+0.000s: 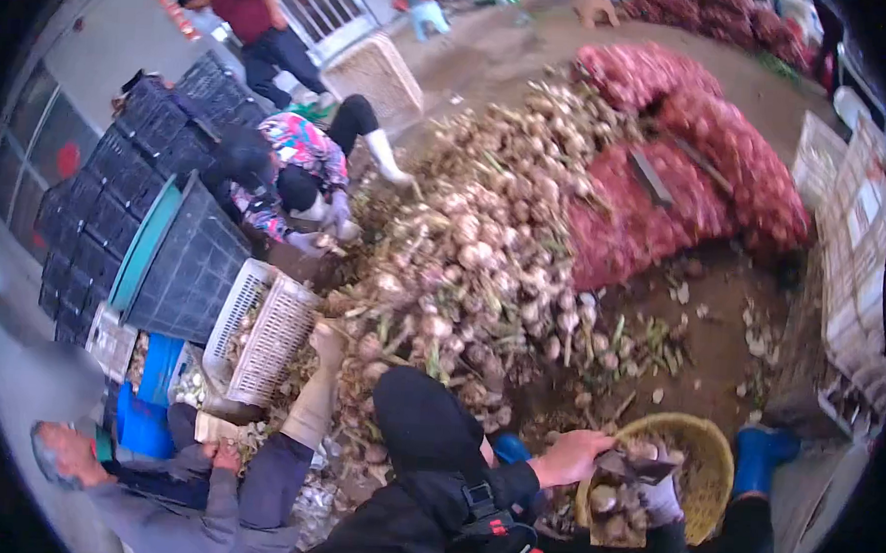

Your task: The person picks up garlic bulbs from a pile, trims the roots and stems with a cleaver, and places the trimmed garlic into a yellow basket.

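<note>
My bare left hand point(574, 459) reaches in from a black sleeve over the left rim of a round yellow basket point(716, 461). It is closed on the handle end of a dark flat-bladed knife point(643, 470), which points to the right across the basket. My right hand point(664, 500), in a whitish glove, is inside the basket just below the blade. It appears closed on garlic, though its fingers are partly hidden. Several garlic bulbs point(607, 500) lie to the left of the glove. The basket is between my legs, near a blue boot point(759, 458).
A large heap of garlic point(475, 248) covers the floor ahead. Beyond it lie full red mesh sacks point(657, 208). Two people work at left, beside white plastic crates point(274, 343) and a dark tub point(191, 263). Another person point(251, 26) is farther back. Stacked black crates point(116, 199) line the wall.
</note>
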{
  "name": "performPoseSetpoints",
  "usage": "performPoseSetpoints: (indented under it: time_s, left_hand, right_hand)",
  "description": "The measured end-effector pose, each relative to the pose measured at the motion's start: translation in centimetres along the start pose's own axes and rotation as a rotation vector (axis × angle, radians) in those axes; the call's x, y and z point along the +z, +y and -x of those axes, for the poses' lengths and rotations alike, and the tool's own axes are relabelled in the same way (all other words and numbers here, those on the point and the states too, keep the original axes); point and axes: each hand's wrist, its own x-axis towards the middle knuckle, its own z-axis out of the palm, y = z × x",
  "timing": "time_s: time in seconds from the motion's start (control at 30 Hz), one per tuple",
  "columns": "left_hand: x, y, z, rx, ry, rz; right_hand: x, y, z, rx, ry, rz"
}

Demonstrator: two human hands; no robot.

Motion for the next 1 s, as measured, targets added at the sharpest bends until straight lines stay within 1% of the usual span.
performPoseSetpoints:
  time_s: [0.03, 0.1, 0.13, 0.17, 0.2, 0.23, 0.27, 0.3, 0.33, 0.37, 0.43, 0.47, 0.5, 0.53, 0.57, 0.6, 0.63, 0.7, 0.73, 0.77, 0.8, 0.83, 0.87, 0.9, 0.93, 0.97, 1.0]
  left_hand:
    - [0.0, -0.2, -0.1, 0.012, 0.034, -0.017]
    - [0.2, -1.5, 0.2, -0.073, -0.044, -0.089]
    - [0.9, -2.8, 0.5, -0.062, 0.037, -0.009]
    - [1.6, -2.9, 0.7, -0.113, 0.041, -0.030]
    - [1.8, -3.0, 0.7, -0.084, 0.060, -0.053]
    - [1.7, -3.0, 0.7, -0.056, 0.079, -0.075]
    - [0.2, -3.2, 0.8, -0.055, 0.092, -0.079]
    - [-2.0, -3.9, 1.1, -0.310, -0.033, -0.022]
    - [-2.6, -3.8, 1.2, -0.562, -0.166, 0.053]
    - [-2.0, -3.4, 0.5, -0.546, -0.167, 0.061]
    - [-2.1, -2.9, 1.2, -0.571, -0.172, 1.294]
    - [-1.1, -2.9, 0.7, -0.590, -0.231, 1.551]
    - [1.6, -5.4, -0.1, -0.551, -0.213, 1.382]
    - [1.1, -3.0, -0.2, -0.491, -0.147, 1.312]
    - [0.3, -0.3, -0.3, -0.429, -0.076, 1.240]
    - [1.4, -0.3, -0.4, -0.273, 0.000, 1.065]
    - [1.2, -0.2, -0.2, -0.268, -0.048, 0.853]
    - [2.3, 0.0, 0.1, -0.123, -0.032, 0.629]
    - [2.4, -0.4, -0.2, 0.080, 0.059, 0.473]
    - [1.8, 0.0, -0.3, 0.078, 0.056, 0.470]
    - [0.7, 0.7, -0.5, 0.015, 0.032, 0.360]
    - [0.1, 1.1, -0.5, -0.051, 0.009, 0.251]
    - [0.9, -0.2, -0.4, -0.059, 0.006, 0.248]
    - [2.1, -2.4, -0.3, -0.108, 0.018, 0.152]
    - [2.8, -4.5, 0.0, -0.162, 0.030, 0.061]
    - [1.4, -6.2, -0.5, -0.306, -0.218, -0.161]
    - [1.1, -7.7, -0.5, -0.387, -0.295, -0.116]
  right_hand:
    - [-0.3, 1.4, -0.5, -0.068, -0.014, 0.194]
    - [-1.5, 6.2, -1.9, -0.141, -0.033, 0.322]
    - [-0.3, 5.1, -2.1, -0.125, 0.009, 0.156]
    - [0.7, 3.2, -1.0, -0.103, 0.054, -0.013]
    - [1.3, 1.6, -0.8, -0.093, 0.075, 0.055]
    - [1.2, 1.5, -0.5, -0.104, 0.069, 0.060]
    - [1.1, 1.8, -0.2, -0.172, 0.126, 0.117]
    - [0.9, 1.7, -0.1, -0.242, 0.181, 0.176]
    - [2.0, -0.1, 0.3, -0.394, 0.256, 0.246]
    - [2.1, -0.8, 0.6, -0.477, 0.317, 0.430]
    - [0.9, 1.4, -0.5, -0.465, 0.282, 0.547]
    - [1.8, -0.1, -0.6, -0.584, 0.211, 0.895]
    - [2.3, -1.6, -0.2, -0.688, 0.143, 1.250]
    - [1.7, 0.8, -0.2, -0.549, 0.194, 1.151]
    - [0.2, 3.9, -0.6, -0.550, 0.194, 1.154]
    - [-1.9, 7.8, -1.4, -0.608, 0.277, 1.038]
    - [-2.7, 9.8, -1.9, -0.661, 0.358, 0.914]
    - [0.0, 1.0, 0.3, -0.509, -0.025, 0.865]
    - [-0.6, 3.8, -0.6, -0.199, 0.023, 0.307]
    - [-1.1, 6.2, -1.7, 0.111, 0.066, -0.250]
    - [-1.6, 6.7, -1.6, 0.112, 0.066, -0.255]
    - [-1.9, 6.7, -1.1, -0.247, 0.099, 0.634]
    - [-1.7, 5.8, -0.5, -0.612, 0.115, 1.521]
    - [-1.1, 4.9, -0.2, -0.613, 0.109, 1.511]
    - [0.5, 2.2, 0.4, -0.328, 0.129, 0.980]
    - [1.1, 0.7, 0.4, -0.052, 0.150, 0.451]
    - [-0.6, 2.7, 0.2, 0.253, 0.141, 0.021]
